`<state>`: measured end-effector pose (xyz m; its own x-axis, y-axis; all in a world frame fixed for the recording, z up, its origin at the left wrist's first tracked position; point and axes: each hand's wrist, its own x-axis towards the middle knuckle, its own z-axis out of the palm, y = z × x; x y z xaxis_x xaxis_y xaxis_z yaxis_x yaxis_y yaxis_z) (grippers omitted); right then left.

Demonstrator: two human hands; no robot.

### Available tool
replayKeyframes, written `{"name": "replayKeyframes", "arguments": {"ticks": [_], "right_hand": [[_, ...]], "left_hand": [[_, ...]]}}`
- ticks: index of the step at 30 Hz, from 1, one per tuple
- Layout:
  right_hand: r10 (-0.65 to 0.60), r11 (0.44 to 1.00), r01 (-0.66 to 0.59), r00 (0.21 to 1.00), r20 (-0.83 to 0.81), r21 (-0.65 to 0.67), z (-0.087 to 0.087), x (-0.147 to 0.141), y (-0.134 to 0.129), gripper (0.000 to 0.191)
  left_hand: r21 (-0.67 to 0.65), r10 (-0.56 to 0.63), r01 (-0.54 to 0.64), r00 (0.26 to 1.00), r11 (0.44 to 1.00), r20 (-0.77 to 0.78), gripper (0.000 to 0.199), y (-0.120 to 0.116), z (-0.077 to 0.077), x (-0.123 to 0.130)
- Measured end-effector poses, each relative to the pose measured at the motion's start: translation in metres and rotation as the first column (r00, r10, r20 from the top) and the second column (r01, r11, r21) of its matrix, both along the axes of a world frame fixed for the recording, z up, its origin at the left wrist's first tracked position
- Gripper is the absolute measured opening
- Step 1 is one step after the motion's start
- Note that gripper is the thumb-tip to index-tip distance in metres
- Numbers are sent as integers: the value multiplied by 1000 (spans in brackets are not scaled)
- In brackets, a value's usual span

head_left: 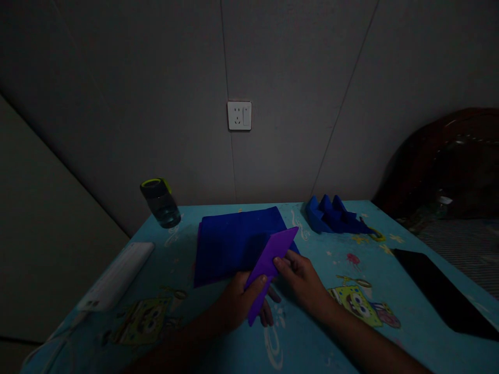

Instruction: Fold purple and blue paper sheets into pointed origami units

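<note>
A folded purple paper (pixel 273 254) is held slanted above the table, its upper end to the right. My left hand (pixel 244 301) grips its lower part, thumb on top and fingers behind. With thumb and fingers, my right hand (pixel 298 275) pinches the paper's right edge near the middle. Behind and partly under the paper lies a stack of blue sheets (pixel 230 239), with a purple edge showing at its left and bottom.
A bottle (pixel 161 205) and a white power strip (pixel 119 275) stand at the left. Folded blue paper shapes (pixel 331 215), scissors with a yellow handle (pixel 376 235) and a black flat object (pixel 440 291) lie on the right of the patterned tablecloth (pixel 312 343).
</note>
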<state>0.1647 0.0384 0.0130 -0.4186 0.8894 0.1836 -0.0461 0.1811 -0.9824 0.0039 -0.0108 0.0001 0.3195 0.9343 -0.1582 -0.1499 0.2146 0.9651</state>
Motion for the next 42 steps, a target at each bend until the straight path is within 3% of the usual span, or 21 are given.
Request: {"name": "replayKeyframes", "arguments": {"ticks": [4,9,14,18,20,23,26,30,32,37,42], "right_hand": [[69,997,-70,998,-8,-17,-1,-1,-1,28],[-167,979,152,980,112,139,-5,-1,-4,35],[40,996,-43,998,-44,-74,2,1,-2,37],[-131,989,128,990,48,70,2,4,-2,41],[-158,984,151,985,70,99,2,4,-1,42],[-75,997,73,996,-54,-37,4,4,2,41],[-147,986,133,978,-148,-105,5,7,7,44],[-316,945,315,949,-3,88,3,13,9,46],[-358,923,348,933,33,162,4,15,8,49],[-304,951,308,948,-89,35,15,17,7,54],[-334,941,337,939,-88,21,14,18,10,53]], "left_hand": [[-32,14,-14,1000,999,11,54,0,-6,2],[14,50,-49,997,999,-66,51,-1,-8,2],[-41,19,-22,998,999,-56,53,-4,-8,2],[-55,16,-18,999,998,-38,58,-5,-12,3],[-57,23,-26,999,998,-42,58,-5,-12,3],[-80,-2,-1,999,997,-35,58,-5,-12,2],[-115,-71,69,997,991,-13,60,-7,-14,2],[-120,-81,79,997,990,-10,62,-9,-17,4],[-125,-76,74,997,989,-12,63,-9,-17,4],[-129,-142,143,990,981,11,61,-9,-12,2],[-149,-187,188,982,971,23,57,-8,0,2]]}}
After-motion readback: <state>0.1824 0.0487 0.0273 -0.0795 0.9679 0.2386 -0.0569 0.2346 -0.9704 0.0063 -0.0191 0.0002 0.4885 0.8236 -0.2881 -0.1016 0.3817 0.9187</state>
